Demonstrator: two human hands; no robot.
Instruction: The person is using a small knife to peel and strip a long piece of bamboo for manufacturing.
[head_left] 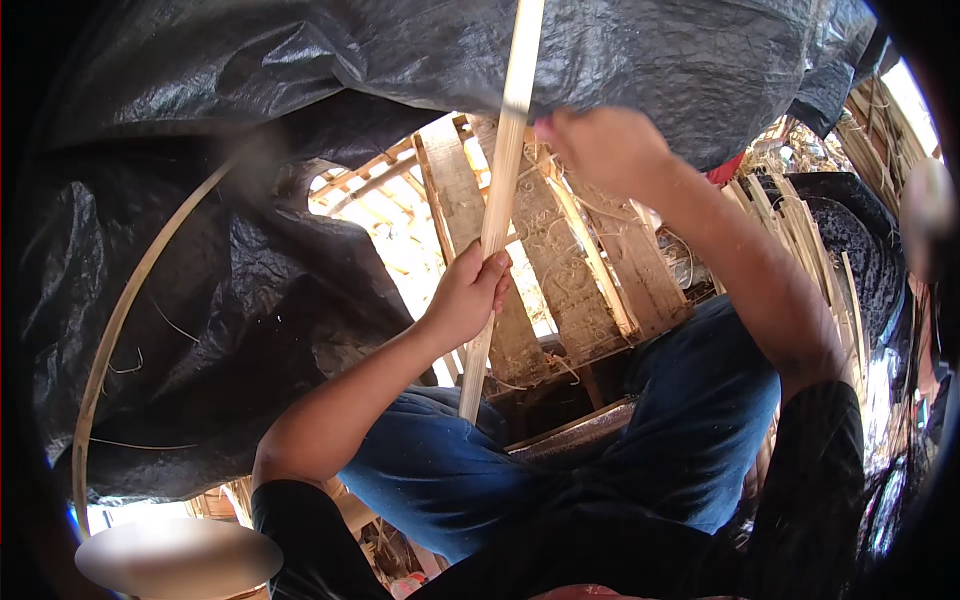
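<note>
My left hand [466, 297] is wrapped round a long pale bamboo strip [507, 170]. The strip slants from my thigh up past the top edge of the view. Higher up, my right hand [612, 148] is closed and smeared by motion. It grips what looks like a knife [542, 127] with a pinkish handle, its dark, blurred blade lying across the strip. Exactly how the blade meets the strip is too blurred to tell.
Below the strip lies a slatted wooden pallet [560, 280] scattered with thin shavings. Black plastic sheeting [200, 300] hangs ahead and to the left, with a bent strip [125, 300] against it. Bundled thin strips [800, 240] stand at the right, beside my forearm.
</note>
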